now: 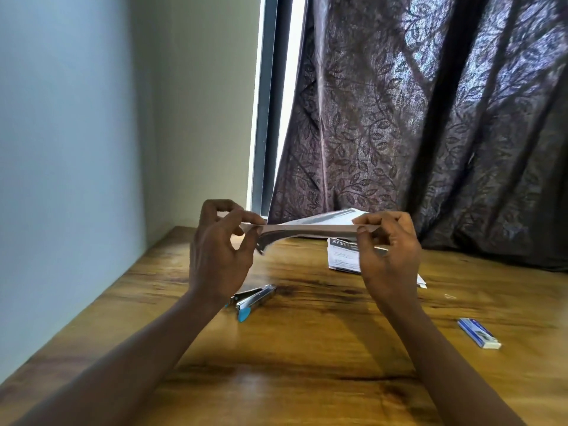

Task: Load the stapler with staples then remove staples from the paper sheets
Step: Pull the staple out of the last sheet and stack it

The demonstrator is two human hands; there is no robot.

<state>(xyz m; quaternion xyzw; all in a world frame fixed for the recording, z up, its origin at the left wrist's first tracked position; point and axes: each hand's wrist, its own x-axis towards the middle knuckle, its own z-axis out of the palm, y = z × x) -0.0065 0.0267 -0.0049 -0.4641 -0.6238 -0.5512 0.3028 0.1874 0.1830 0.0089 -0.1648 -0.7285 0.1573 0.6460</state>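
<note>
A set of paper sheets [310,227] is held level in the air above the wooden table [307,348], seen nearly edge-on. My left hand [218,256] pinches its left end between thumb and fingers, where the lower sheet droops. My right hand [388,253] pinches its right end. Below my left hand a metal stapler [253,298] with blue trim lies on the table, touched by neither hand. More printed paper [344,255] lies flat behind my right hand. A small blue and white staple box [479,332] rests at the right.
A dark leaf-patterned curtain [430,118] hangs behind the table's far edge, next to a window frame [267,118]. A pale wall [76,149] borders the table on the left. A tiny bent staple-like bit [450,296] lies right of the flat paper.
</note>
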